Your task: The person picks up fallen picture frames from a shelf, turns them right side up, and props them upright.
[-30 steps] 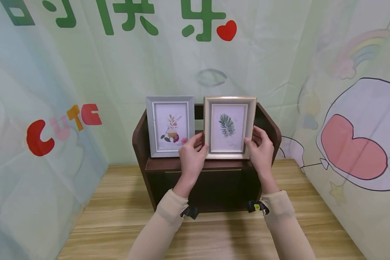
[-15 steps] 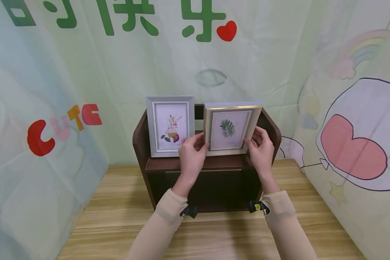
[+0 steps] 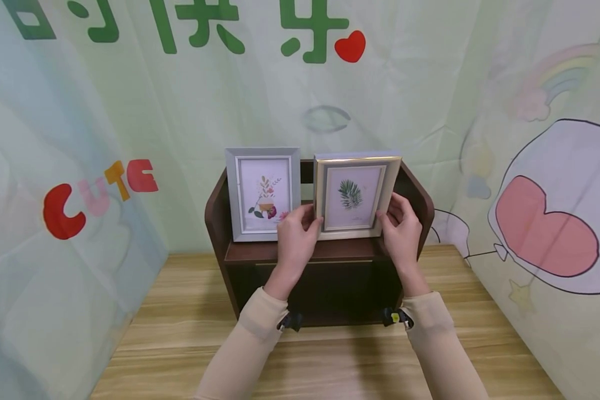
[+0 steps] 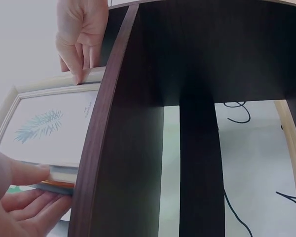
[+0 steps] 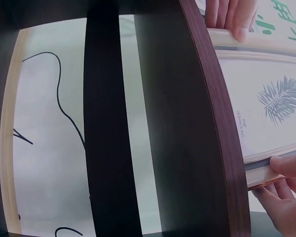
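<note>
A gold-edged picture frame (image 3: 351, 194) with a green leaf print stands at the right of the dark brown shelf's (image 3: 240, 253) upper board, leaning back. My left hand (image 3: 297, 233) pinches its left edge, thumb in front and fingers behind. On the opposite edge my right hand (image 3: 401, 230) grips the same way. In the left wrist view the leaf-print frame (image 4: 49, 123) shows between both hands, its lower part hidden by the shelf board. Just left of it a silver picture frame (image 3: 265, 194) with a flower print stands upright, its lower right corner near my left hand.
The shelf rests on a wood-grain table (image 3: 180, 316). Raised side panels (image 3: 217, 214) bound its upper board, and a lower compartment (image 3: 325, 291) lies beneath. A printed cloth (image 3: 405, 100) hangs behind and at both sides.
The leaf-print frame's top has tipped away and turned slightly, so its top face shows; in the last half second it has risen a little. Both hands stay almost in place, and the silver frame is still.
</note>
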